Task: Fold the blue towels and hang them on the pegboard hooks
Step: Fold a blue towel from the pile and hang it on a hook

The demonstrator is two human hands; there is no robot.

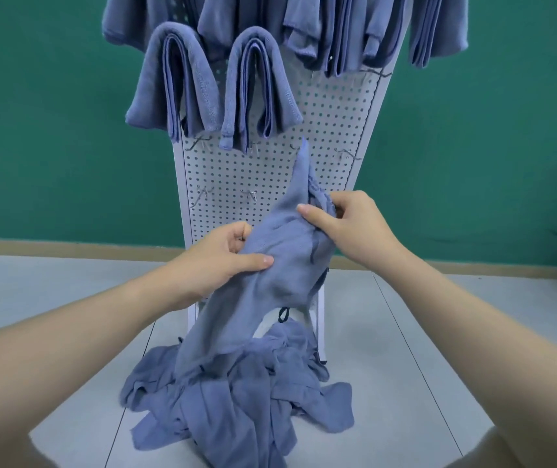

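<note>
Upper row of folded towels (307, 25) cut off by the top edge; the fingers of both hands lie partly hidden behind cloth. Left hand (223, 261) — thumb pressed across the front — grips a blue towel (270, 265) at mid-length; right hand (348, 224) pinches its upper edge, one corner pointing upward. The towel's lower end trails onto the heap of unfolded towels (236, 393) on the floor, before the white pegboard (270, 170), where two folded towels (212, 86) hang on hooks.
</note>
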